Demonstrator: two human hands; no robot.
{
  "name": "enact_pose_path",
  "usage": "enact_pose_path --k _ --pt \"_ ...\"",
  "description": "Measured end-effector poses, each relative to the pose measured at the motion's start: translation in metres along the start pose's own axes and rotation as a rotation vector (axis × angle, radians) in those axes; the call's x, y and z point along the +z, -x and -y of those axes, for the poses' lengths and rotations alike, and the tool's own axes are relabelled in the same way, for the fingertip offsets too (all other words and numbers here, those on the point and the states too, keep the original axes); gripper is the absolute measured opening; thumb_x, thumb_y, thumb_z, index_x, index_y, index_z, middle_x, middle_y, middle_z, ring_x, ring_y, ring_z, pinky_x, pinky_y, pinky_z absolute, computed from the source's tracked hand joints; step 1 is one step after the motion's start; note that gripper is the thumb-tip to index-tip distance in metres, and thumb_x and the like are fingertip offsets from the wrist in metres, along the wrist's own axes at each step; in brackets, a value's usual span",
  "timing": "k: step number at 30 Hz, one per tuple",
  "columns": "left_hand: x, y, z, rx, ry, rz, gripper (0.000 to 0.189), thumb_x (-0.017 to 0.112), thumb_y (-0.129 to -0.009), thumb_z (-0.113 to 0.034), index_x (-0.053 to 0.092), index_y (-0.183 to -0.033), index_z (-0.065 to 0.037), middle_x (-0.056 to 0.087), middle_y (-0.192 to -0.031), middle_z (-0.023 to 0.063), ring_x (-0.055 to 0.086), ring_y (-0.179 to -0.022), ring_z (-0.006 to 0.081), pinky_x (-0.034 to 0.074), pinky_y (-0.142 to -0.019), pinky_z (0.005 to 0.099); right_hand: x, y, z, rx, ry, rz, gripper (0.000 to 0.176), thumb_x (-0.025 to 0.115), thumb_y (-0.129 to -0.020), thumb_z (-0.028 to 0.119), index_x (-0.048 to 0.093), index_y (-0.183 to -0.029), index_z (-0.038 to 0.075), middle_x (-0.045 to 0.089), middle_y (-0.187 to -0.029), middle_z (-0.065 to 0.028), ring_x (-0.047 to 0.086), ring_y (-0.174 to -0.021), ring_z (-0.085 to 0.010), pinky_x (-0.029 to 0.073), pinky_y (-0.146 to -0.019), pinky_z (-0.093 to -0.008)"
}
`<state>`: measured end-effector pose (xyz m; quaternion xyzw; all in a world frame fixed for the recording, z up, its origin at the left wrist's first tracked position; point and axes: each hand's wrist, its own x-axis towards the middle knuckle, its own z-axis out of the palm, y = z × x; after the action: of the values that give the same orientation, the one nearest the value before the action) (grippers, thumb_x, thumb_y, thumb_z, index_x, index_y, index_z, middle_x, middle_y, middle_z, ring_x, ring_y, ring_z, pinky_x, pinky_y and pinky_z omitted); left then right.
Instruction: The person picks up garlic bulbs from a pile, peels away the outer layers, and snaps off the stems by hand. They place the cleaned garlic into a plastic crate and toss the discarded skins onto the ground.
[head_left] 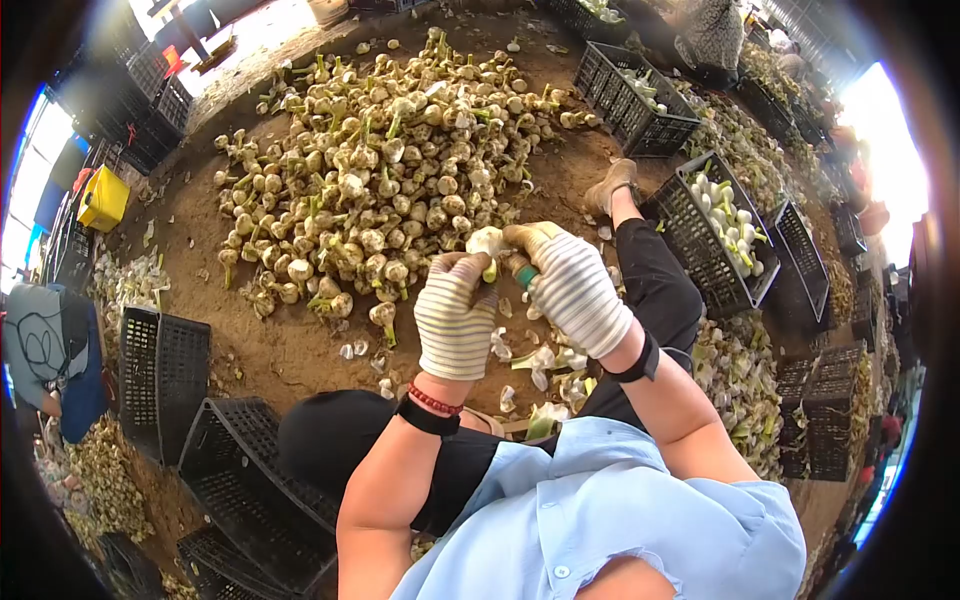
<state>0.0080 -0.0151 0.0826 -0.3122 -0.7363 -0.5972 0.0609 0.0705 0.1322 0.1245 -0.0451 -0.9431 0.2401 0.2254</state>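
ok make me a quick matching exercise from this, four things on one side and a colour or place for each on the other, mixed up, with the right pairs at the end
Things:
1. garlic bulb
2. bead bracelet
3. shirt
4. garlic pile

Colours and places:
A. light blue
B. heaped on the ground
C. between the left hand and the right hand
D. red

Right pairs: 1-C, 2-D, 3-A, 4-B

Head view, circular fisheye: black vignette, bowed periphery. Overexposed daylight at right-hand opening (885,150) and upper left; veiling flare over stacked black crates (125,95). Garlic heap (370,180) moderately lit, fairly sharp; outer margins soft, blue-fringed in places.
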Motion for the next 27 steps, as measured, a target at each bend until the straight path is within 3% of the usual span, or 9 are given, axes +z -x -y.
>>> enact_pose_path --k 6,8,12,15,16,19,21,25,27 --pt "-0.009 -0.004 0.004 0.257 -0.085 0.050 0.041 0.070 -0.069 0.007 0.068 -0.107 -0.006 0.064 -0.104 0.0163 0.064 -0.086 0.0309 0.053 -0.074 0.0354 0.000 -0.010 -0.003 -0.044 0.230 -0.016 0.015 0.066 -0.082 0.010 0.065 -0.096 0.005 0.063 -0.082 -0.0125 0.063 -0.080 -0.0322 0.051 -0.072 -0.0411" --pt "-0.009 -0.001 0.002 0.184 -0.003 0.098 0.045 0.071 -0.067 0.010 0.068 -0.108 -0.007 0.063 -0.103 0.0143 0.064 -0.084 0.0273 0.053 -0.071 0.0327 -0.006 -0.010 -0.018 -0.049 0.174 -0.113 0.016 0.064 -0.081 0.018 0.060 -0.085 0.002 0.060 -0.080 -0.0149 0.061 -0.077 -0.0344 0.050 -0.067 -0.0430" --pt "-0.008 0.000 0.006 0.105 0.210 0.020 0.031 0.073 -0.077 0.010 0.069 -0.102 -0.008 0.063 -0.106 0.0068 0.063 -0.085 0.0147 0.052 -0.070 0.0269 -0.008 0.005 -0.042 0.106 0.116 -0.003 0.013 0.064 -0.084 0.013 0.064 -0.093 0.003 0.064 -0.087 -0.0161 0.063 -0.082 -0.0348 0.051 -0.073 -0.0409" --pt "-0.003 0.003 0.015 -0.453 0.829 -0.057 0.021 0.069 -0.083 0.008 0.068 -0.099 -0.006 0.067 -0.099 0.0044 0.063 -0.083 0.0144 0.053 -0.073 0.0264 0.000 0.023 -0.073 0.273 0.161 0.237 0.014 0.064 -0.083 0.015 0.065 -0.092 0.003 0.065 -0.085 -0.0177 0.065 -0.082 -0.0363 0.052 -0.072 -0.0409" --pt "-0.002 -0.001 0.018 -0.534 0.881 -0.077 0.019 0.068 -0.084 0.007 0.068 -0.098 -0.006 0.069 -0.096 0.0044 0.064 -0.084 0.0153 0.056 -0.074 0.0275 -0.003 0.020 -0.080 0.382 0.313 0.565 0.018 0.065 -0.082 0.018 0.065 -0.091 0.003 0.066 -0.086 -0.0188 0.065 -0.085 -0.0367 0.052 -0.074 -0.0423" --pt "-0.004 -0.013 0.032 -0.723 1.180 -0.147 0.022 0.068 -0.080 0.009 0.067 -0.096 -0.006 0.068 -0.095 0.0086 0.066 -0.081 0.0181 0.057 -0.071 0.0291 -0.015 0.044 -0.096 0.320 0.294 0.852 0.028 0.062 -0.086 0.019 0.064 -0.107 0.001 0.067 -0.095 -0.0233 0.065 -0.093 -0.0381 0.052 -0.079 -0.0428" --pt "-0.003 -0.011 0.038 -0.790 1.272 -0.161 0.023 0.065 -0.080 0.009 0.065 -0.098 -0.006 0.068 -0.093 0.0101 0.066 -0.077 0.0203 0.057 -0.068 0.0302 -0.025 0.042 -0.089 0.366 -0.201 0.637 0.052 0.057 -0.089 0.009 0.048 -0.140 0.008 0.068 -0.105 -0.0157 0.067 -0.092 -0.0220 0.052 -0.080 -0.0349" --pt "0.015 -0.011 0.017 -0.852 1.031 0.010 0.033 0.062 -0.084 0.002 0.061 -0.115 -0.008 0.067 -0.100 0.0082 0.066 -0.088 0.0182 0.057 -0.081 0.0334 -0.030 0.020 -0.050 0.180 -0.963 0.301 0.065 0.069 -0.092 0.029 0.039 -0.145 0.006 0.059 -0.129 -0.0094 0.056 -0.109 -0.0167 0.047 -0.095 -0.0339" --pt "0.031 -0.008 0.017 -0.824 0.846 0.074 0.037 0.066 -0.081 0.006 0.061 -0.116 -0.005 0.066 -0.105 0.0091 0.064 -0.094 0.0186 0.055 -0.083 0.0317 -0.005 0.029 -0.062 0.369 -1.027 0.393 0.065 0.072 -0.091 0.029 0.041 -0.142 0.004 0.061 -0.125 -0.0092 0.052 -0.117 -0.0149 0.043 -0.100 -0.0330"
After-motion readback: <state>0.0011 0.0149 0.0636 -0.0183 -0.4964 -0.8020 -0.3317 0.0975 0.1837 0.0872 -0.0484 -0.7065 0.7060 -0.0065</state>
